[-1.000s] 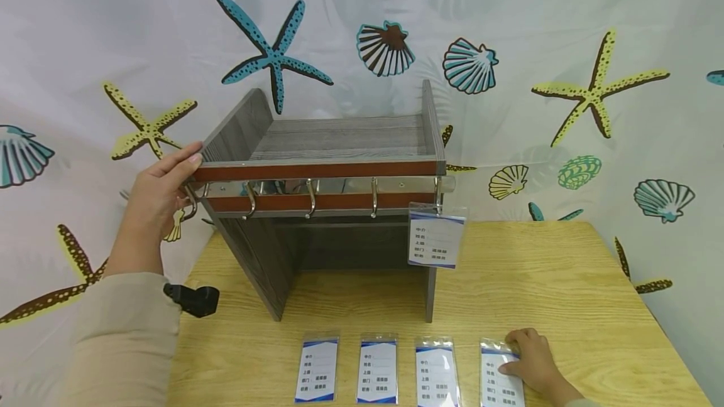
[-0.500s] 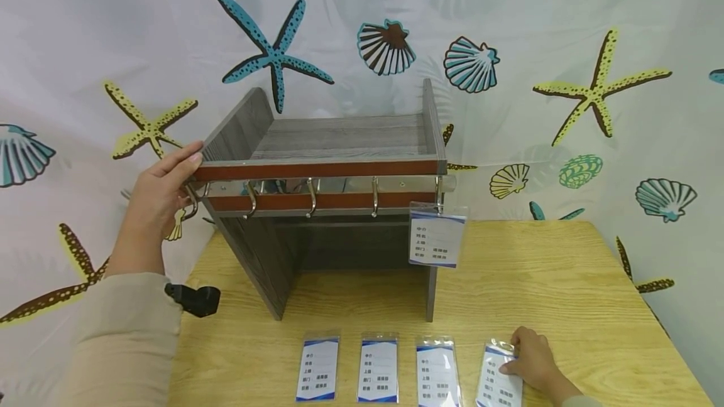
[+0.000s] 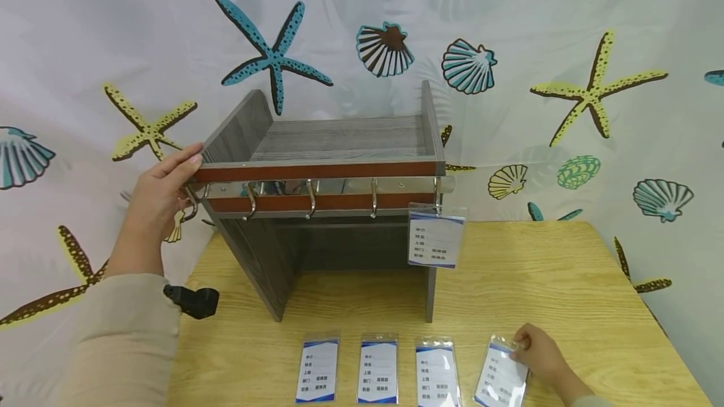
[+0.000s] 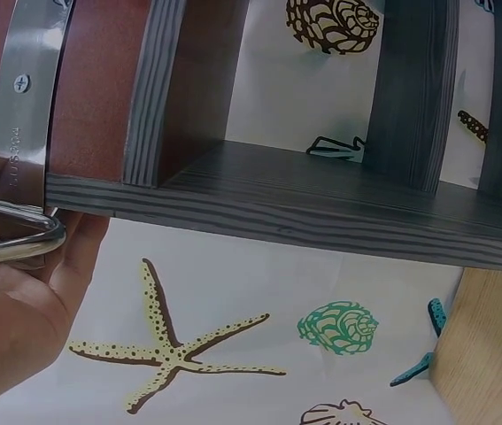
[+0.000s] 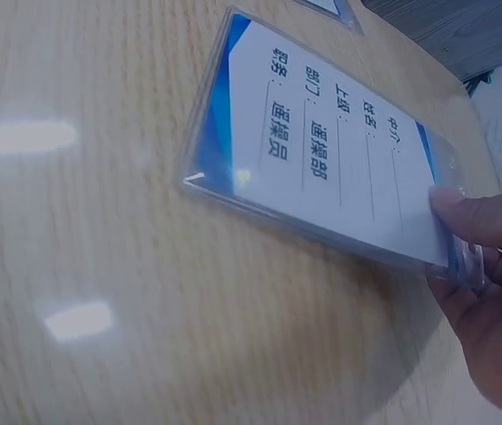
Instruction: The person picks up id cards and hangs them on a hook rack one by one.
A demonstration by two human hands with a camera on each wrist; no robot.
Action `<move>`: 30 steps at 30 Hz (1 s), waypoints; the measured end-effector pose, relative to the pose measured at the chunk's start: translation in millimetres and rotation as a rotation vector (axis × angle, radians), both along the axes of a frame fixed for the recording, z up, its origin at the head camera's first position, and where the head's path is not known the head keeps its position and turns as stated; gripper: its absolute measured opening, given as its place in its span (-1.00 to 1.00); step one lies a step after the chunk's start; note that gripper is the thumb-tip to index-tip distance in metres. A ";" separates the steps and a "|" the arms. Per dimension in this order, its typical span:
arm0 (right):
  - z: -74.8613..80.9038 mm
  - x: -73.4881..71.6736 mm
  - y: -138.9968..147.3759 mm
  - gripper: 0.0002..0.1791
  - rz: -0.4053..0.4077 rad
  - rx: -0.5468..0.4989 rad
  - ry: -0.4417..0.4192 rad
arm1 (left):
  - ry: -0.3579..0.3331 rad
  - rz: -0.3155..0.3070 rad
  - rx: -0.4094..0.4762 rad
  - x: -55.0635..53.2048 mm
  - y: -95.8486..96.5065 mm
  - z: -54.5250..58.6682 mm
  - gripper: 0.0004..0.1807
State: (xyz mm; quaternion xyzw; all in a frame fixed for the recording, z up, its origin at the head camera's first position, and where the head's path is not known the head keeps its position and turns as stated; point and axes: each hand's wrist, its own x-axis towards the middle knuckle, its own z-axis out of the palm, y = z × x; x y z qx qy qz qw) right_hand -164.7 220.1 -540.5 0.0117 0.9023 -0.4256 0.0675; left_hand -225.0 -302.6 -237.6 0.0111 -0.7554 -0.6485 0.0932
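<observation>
Badge under handling, a clear plastic sleeve with a blue-trimmed white card (image 3: 500, 377), sits aslant at the near right of the pale wood-grain surface (image 3: 537, 281). The right hand (image 3: 543, 357) pinches its top end between thumb and fingers; that end appears raised, but whether the bottom edge touches the surface cannot be told. Just left of it, three matching badges (image 3: 377, 372) lie flat in a row, untouched.

Beyond them stands a grey wood-grain rack (image 3: 345, 137) with red-brown front strips and a shiny metal rail (image 3: 339, 186). One badge of the same pattern (image 3: 435, 240) hangs from the rightmost curved metal hook (image 3: 438, 190); the other four hooks (image 3: 310, 198) are bare. The left hand (image 3: 153, 200) grips the rack's front left corner, fingers holding it beside the leftmost hook.

Progress, as judged: one badge hung, one at the pick-up stage, three outstanding. Bare hooks equal unhung badges in number.
</observation>
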 end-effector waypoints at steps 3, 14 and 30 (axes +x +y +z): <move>3.0 -1.1 1.0 -0.76 -0.019 -0.021 0.001 | 0.004 -0.004 0.021 0.3 -0.6 -0.5 -0.41; 14.6 -2.1 2.6 -0.79 -0.031 -0.084 -0.028 | 0.005 -0.010 0.028 0.7 -0.3 -0.6 -0.43; 48.5 -6.9 -9.4 -0.73 -0.011 -0.262 0.035 | 0.002 -0.011 0.051 0.1 0.7 0.7 -0.42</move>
